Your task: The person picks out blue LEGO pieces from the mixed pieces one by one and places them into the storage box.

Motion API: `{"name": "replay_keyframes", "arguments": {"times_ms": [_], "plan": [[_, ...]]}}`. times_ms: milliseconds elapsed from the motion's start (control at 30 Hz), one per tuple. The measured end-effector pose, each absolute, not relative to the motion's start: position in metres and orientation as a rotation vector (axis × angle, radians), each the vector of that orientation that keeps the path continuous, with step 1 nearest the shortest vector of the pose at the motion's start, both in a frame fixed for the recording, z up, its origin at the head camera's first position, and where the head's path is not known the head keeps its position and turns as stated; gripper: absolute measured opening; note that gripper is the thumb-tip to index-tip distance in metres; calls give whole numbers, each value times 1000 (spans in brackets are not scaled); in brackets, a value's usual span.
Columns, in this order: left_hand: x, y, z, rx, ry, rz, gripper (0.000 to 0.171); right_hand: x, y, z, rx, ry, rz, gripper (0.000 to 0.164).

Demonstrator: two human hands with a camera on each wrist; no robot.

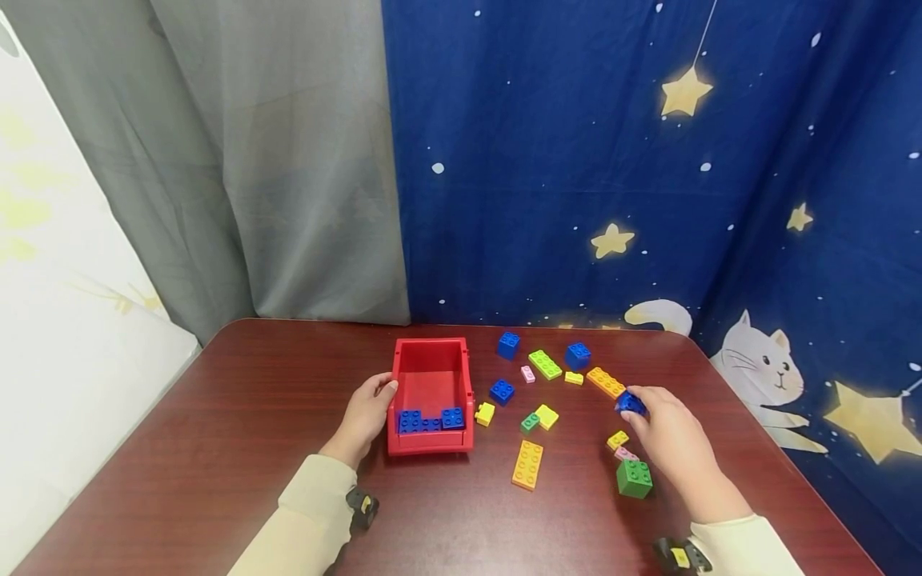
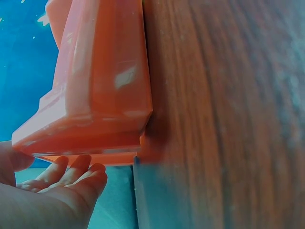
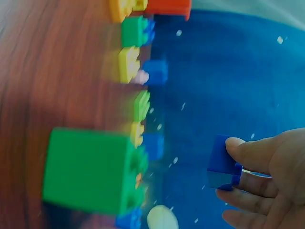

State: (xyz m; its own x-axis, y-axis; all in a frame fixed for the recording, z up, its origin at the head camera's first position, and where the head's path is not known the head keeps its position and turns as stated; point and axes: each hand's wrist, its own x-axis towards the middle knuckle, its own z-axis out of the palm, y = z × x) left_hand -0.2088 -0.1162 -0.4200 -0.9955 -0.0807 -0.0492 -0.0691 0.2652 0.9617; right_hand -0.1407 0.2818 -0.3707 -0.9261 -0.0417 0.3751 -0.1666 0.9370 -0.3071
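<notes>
A red open box [image 1: 432,445] stands at the middle of the table, with several blue bricks [image 1: 430,422] inside its near end. My left hand [image 1: 366,416] holds the box at its left wall; in the left wrist view the thumb and fingers of the left hand [image 2: 62,191] are at the edge of the red box [image 2: 109,90]. Out to the right, my right hand [image 1: 673,436] pinches a blue brick [image 1: 631,402] beside an orange brick [image 1: 606,382]. The right wrist view shows this blue brick [image 3: 223,162] between thumb and fingers, apart from the green brick [image 3: 86,171].
Loose blue bricks [image 1: 502,391], a lime brick [image 1: 545,365], yellow bricks [image 1: 485,414] and a flat orange brick [image 1: 528,465] lie right of the box. A green brick [image 1: 635,478] and a pink brick [image 1: 626,454] are near the right hand. Curtains [image 1: 547,200] hang behind the table.
</notes>
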Motion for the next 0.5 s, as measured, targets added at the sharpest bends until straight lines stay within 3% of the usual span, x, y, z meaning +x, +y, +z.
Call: {"name": "replay_keyframes", "arguments": {"times_ms": [500], "plan": [[-209, -116, -420, 165, -2504, -1904, 46, -144, 222, -354, 352, -2664, 508, 43]]}}
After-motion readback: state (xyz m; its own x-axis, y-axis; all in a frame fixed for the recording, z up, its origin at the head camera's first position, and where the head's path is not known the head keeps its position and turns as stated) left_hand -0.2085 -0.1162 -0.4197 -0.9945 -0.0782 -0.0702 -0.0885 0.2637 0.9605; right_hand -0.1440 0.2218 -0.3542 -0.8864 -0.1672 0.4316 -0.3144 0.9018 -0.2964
